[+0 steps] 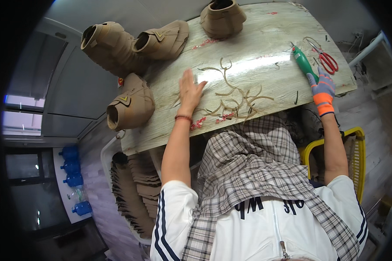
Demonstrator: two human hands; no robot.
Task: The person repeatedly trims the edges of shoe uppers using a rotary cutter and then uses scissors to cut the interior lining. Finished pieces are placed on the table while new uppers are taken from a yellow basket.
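My left hand (190,93), bare with a red bracelet at the wrist, is held over the table with its fingers spread and nothing in it. It is slightly blurred. My right hand (323,92), in a grey and orange glove, has thumb and fingers round the lower end of a green-handled tool (304,62) with a short thin tip. Red-handled scissors (328,62) lie just beyond that hand. Between my hands several curled tan trimmed strips (231,89) are scattered on the pale wooden table (257,41).
Tan boot-shaped covers stand at the table's far and left edges: a nested stack (113,48), one with a strap (163,41), one at the back (222,19) and one at left (130,104). Below are a white bin (106,150) of tan pieces and a yellow basket (360,161).
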